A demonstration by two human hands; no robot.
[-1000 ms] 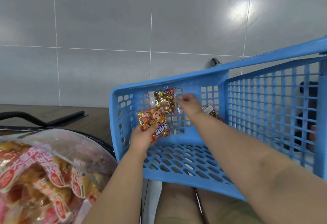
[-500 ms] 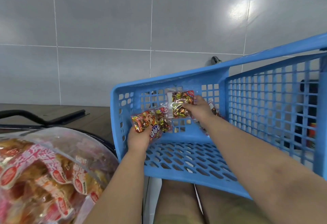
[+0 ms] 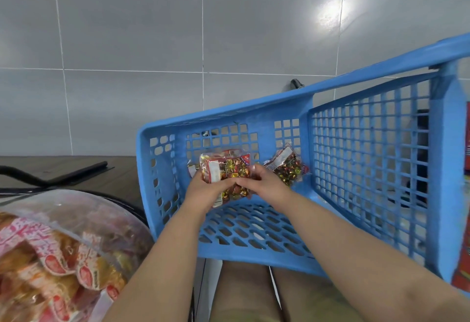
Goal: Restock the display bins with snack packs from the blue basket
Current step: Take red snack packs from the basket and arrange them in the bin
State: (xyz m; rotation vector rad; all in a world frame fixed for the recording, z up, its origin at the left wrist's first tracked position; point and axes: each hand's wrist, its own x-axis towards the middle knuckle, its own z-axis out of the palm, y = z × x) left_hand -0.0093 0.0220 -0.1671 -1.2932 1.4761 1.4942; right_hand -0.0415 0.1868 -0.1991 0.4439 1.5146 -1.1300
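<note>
clear display bin, far left: well filled with red-and-white snack packs under a clear cover.
left hand: fingers curled round a stack of candy packs, held inside the basket.
right hand: gripping the same stack from its right side.
loose pack: one, lying against the back wall, just beside the right hand.
blue basket: tilted, floor otherwise bare.
judged: gathering nearly done; one pack to collect, transfer to a bin outstanding.

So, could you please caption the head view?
Left hand and right hand hold candy packs in the blue basket, another pack nearby.
</note>
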